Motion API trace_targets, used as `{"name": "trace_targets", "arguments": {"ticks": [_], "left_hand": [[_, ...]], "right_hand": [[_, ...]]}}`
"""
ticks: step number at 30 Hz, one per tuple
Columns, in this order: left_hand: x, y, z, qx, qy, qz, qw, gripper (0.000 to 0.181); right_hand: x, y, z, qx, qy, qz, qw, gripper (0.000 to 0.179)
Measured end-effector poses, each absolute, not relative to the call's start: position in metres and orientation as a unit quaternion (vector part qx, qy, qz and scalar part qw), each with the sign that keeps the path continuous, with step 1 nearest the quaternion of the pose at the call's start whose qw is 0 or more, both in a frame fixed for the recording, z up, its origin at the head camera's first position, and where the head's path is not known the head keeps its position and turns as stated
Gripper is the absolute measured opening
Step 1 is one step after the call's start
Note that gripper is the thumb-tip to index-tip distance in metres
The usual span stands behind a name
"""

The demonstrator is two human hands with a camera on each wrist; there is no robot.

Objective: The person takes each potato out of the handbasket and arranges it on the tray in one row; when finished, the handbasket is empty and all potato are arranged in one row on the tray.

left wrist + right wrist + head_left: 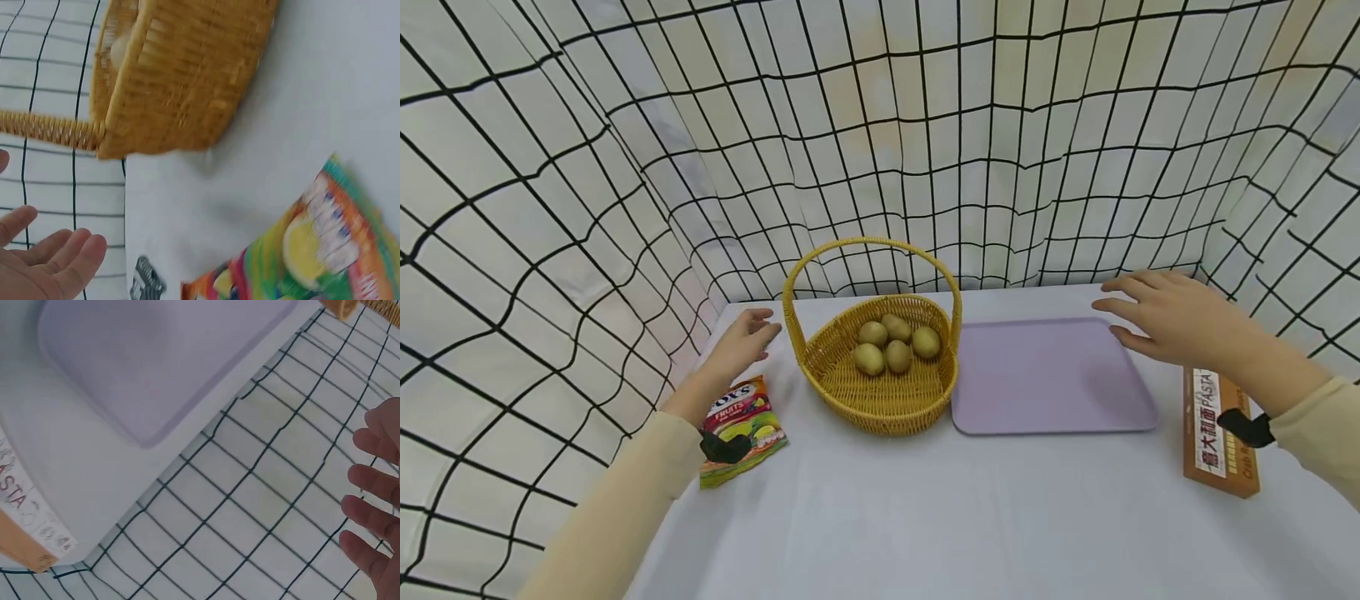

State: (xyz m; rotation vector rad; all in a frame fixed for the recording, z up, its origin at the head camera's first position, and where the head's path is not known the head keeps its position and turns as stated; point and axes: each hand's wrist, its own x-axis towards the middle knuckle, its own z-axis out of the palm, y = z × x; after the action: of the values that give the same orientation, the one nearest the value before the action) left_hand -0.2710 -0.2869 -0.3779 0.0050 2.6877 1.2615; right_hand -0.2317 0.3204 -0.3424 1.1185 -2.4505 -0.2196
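A yellow wicker basket [880, 408] with a tall arched handle stands mid-table, holding several round brownish-green fruits [898, 357] that look like kiwis or small potatoes. Left of it hovers my left hand [739, 346], fingers loosely bent and nothing in them; the left wrist view has this hand [53, 265] beside the basket's handle [50, 130]. My right hand [1172, 317] is held over the far right corner of a flat lilac tray [1052, 379], fingers spread and holding nothing. In the right wrist view its fingers [369, 515] are apart.
A colourful candy bag [748, 425] marked "Fruits" lies beneath my left forearm. Under my right wrist is an orange-brown pasta box [1217, 433]. Black netting [925, 167] over white cloth surrounds the back and sides of the white table [925, 517].
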Motion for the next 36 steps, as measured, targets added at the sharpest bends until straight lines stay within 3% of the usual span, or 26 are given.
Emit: {"name": "trace_targets", "arguments": {"ticks": [6,12,17,23,30,36], "left_hand": [[-0.250,-0.271,-0.378,-0.099,0.750,0.629,0.181,0.071],[-0.227,-0.259,-0.380,-0.209,0.641,0.709,0.208,0.073],[-0.208,-0.243,-0.386,-0.242,0.581,0.751,0.200,0.073],[-0.194,-0.215,-0.393,-0.235,0.576,0.760,0.187,0.071],[-0.191,-0.196,-0.402,-0.219,0.587,0.761,0.166,0.046],[-0.191,-0.190,-0.408,-0.234,0.575,0.769,0.152,0.055]], "right_hand": [[-0.220,0.285,-0.334,0.430,-0.866,-0.094,0.237,0.047],[-0.208,0.251,-0.327,0.437,-0.866,-0.090,0.228,0.041],[-0.203,0.225,-0.326,0.441,-0.867,-0.085,0.214,0.039],[-0.206,0.196,-0.331,0.468,-0.849,-0.068,0.236,0.038],[-0.216,0.156,-0.337,0.472,-0.854,-0.037,0.215,0.033],[-0.237,0.125,-0.357,0.480,-0.854,-0.004,0.202,0.032]]}}
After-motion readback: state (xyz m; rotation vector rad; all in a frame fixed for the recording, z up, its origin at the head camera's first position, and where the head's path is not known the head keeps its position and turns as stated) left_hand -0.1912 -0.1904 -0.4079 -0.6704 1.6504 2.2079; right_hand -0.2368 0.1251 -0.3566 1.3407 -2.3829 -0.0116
